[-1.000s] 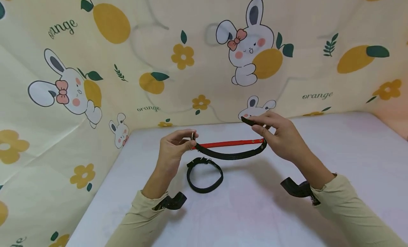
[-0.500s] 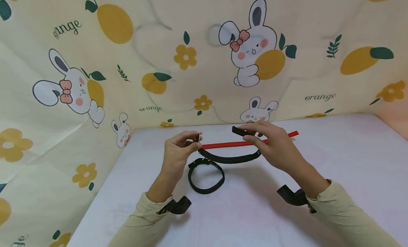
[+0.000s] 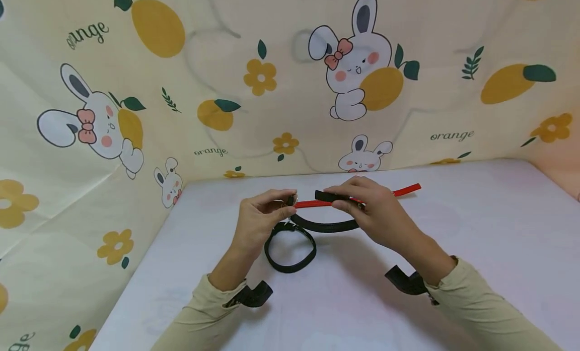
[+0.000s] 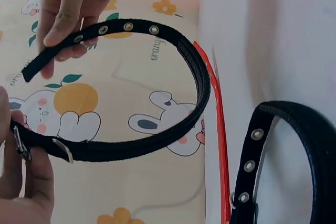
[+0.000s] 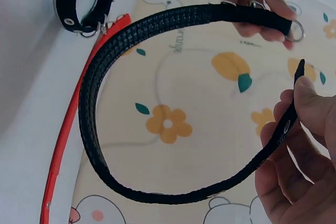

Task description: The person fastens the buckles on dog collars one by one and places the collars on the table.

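Observation:
A black collar [image 3: 323, 227] hangs in an open curve between my two hands, above the table. With thumb and fingers my left hand [image 3: 257, 219] pinches its end with the metal buckle [image 4: 22, 145]. My right hand [image 3: 382, 210] grips the other end near the tip, where several metal eyelets [image 4: 128, 26] run along the strap. The tip points toward the buckle, with a gap between them. Beneath, a second black collar [image 3: 290, 269] lies on the table, closed into a ring. Behind the held collar lies a straight red strap [image 3: 407, 190], partly hidden by my right hand.
The white table [image 3: 344, 310] ends at a cloth backdrop [image 3: 272, 23] printed with rabbits and fruit. Both sleeves carry a dark wrist mount, the left one [image 3: 256, 294] and the right one [image 3: 405, 280].
My right hand has moved left and slightly down, bringing the collar's tip nearer the buckle end. My left hand has shifted slightly right. More of the red strap shows at the right.

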